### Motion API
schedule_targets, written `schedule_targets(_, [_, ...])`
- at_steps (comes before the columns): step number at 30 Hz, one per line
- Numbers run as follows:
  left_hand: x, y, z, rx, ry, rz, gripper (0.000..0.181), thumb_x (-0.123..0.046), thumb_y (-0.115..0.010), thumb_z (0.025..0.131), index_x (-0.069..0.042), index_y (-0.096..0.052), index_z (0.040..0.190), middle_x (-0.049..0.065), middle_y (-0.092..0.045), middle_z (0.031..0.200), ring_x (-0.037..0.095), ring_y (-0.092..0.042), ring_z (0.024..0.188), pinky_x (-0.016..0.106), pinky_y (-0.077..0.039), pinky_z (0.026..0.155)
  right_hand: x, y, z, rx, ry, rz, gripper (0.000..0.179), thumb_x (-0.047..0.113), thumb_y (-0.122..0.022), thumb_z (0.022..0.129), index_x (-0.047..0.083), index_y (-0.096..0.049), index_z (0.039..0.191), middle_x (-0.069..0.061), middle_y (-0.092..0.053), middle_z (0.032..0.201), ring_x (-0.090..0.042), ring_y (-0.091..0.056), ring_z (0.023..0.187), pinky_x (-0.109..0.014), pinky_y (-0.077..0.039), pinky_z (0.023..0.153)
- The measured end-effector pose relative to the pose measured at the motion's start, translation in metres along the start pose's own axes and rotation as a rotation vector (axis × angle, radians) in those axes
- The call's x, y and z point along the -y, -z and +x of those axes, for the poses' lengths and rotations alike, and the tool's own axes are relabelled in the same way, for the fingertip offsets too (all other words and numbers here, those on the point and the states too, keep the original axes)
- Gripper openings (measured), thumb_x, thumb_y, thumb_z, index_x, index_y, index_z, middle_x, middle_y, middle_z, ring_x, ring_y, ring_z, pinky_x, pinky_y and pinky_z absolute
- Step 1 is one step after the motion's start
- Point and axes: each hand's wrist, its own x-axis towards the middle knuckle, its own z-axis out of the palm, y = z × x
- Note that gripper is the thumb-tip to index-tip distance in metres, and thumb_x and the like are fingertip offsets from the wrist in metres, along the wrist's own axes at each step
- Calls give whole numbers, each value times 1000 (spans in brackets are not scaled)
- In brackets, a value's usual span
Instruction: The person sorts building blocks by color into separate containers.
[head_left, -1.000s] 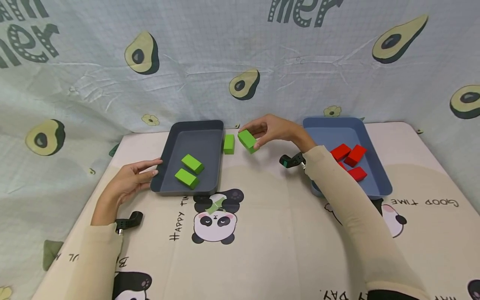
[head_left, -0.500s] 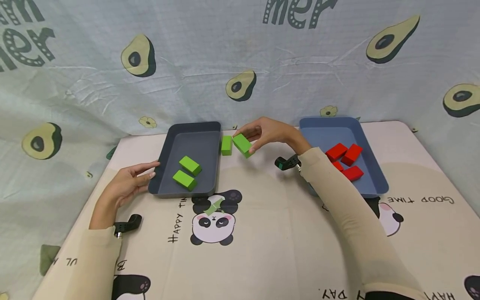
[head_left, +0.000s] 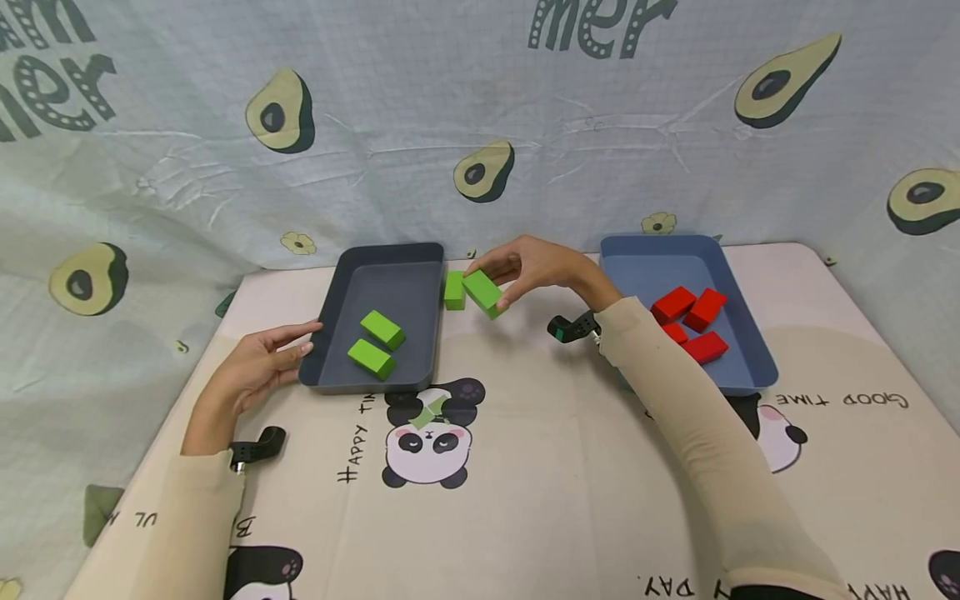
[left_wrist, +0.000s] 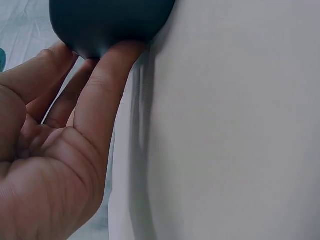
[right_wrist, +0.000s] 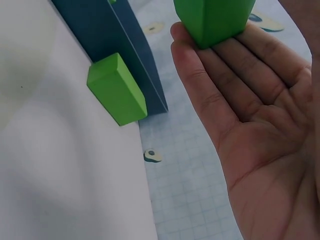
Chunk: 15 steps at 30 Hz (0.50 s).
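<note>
My right hand [head_left: 542, 260] pinches a green block [head_left: 482, 293] between thumb and fingers, tilted above the table. Just left of it, a second green block [head_left: 454, 291] stands on the table against the right wall of a dark grey tray [head_left: 397, 271]. Inside that tray lie two more green blocks [head_left: 371, 358]. At the tray's left side, my left hand [head_left: 258, 367] holds the rim with thumb and fingertips. The left wrist view shows those fingers [left_wrist: 105, 95] against the tray wall; in the right wrist view the held block [right_wrist: 215, 20] is partly out of frame.
A blue tray [head_left: 652, 254] on the right holds several red blocks [head_left: 703, 347], partly hidden by my right sleeve [head_left: 678, 417]. Behind the table hangs an avocado-print cloth [head_left: 405, 108]. The table is covered by a panda-print cloth [head_left: 525, 467].
My right hand has moved slightly left with the green block, closer to the block beside the dark grey tray. The left hand keeps its place on the tray.
</note>
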Motion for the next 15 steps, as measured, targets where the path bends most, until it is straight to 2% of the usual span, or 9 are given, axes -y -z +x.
schedule_targets(7, [3,1,0,5,-10,1,53,-16,-67,100,-11,-51,150,19,-22,165,1,-66,106,22,-59,83,-1,-2,0,5,-1,15,81,25,-93,74,-8,-57,139,-21,-62,135,-30,-63,120,-40,-51,105])
schedule_targets(9, [4,1,0,8,-13,-5,53,-16,-67,100,-10,-51,150,16,-28,163,1,-66,106,22,-59,83,-2,-2,1,1,1,19,83,28,-94,73,-7,-57,138,-20,-63,135,-30,-64,120,-40,-51,105])
schedule_targets(12, [4,1,0,12,-19,-23,52,-15,-67,99,-11,-53,149,10,-39,153,3,-67,106,23,-59,83,-3,-3,0,-2,2,28,82,27,-94,73,-7,-58,138,-20,-63,134,-31,-64,120,-41,-51,105])
schedule_targets(15, [4,0,0,19,-26,-48,50,-13,-67,99,-12,-55,147,1,-45,144,4,-68,106,24,-59,84,-4,-3,1,-5,2,30,76,19,-93,75,-7,-58,138,-20,-64,134,-30,-64,119,-40,-51,105])
